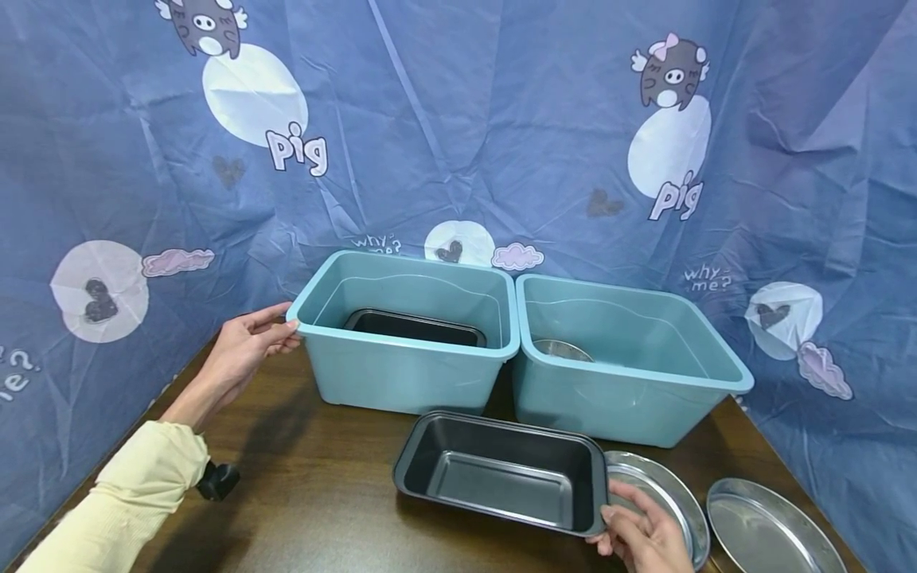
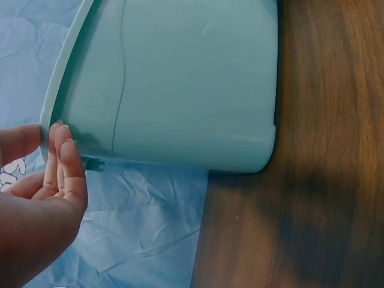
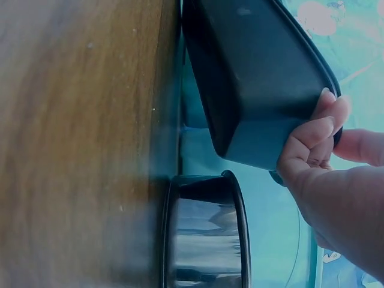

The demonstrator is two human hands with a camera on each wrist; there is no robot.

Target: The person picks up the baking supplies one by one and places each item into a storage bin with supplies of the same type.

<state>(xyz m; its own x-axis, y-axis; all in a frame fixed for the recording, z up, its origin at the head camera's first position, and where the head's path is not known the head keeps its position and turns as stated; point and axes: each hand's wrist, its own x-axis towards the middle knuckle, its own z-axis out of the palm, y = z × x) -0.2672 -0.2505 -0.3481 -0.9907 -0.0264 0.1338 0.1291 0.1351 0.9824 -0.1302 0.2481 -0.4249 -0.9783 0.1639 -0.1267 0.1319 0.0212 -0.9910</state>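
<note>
My left hand pinches the front left corner of the rim of the left teal bin, thumb on one side and fingers under the lip in the left wrist view. Inside that bin lies a dark loaf pan. With my right hand I grip the right end of another black loaf pan by its rim. This pan faces up in front of the bins, and the right wrist view shows its underside lifted off the wooden table.
Beside the left bin stands a second teal bin with a round metal pan inside. Two round metal pans lie on the table at the right, one partly behind my right hand, the other near the edge. A blue cloth hangs behind.
</note>
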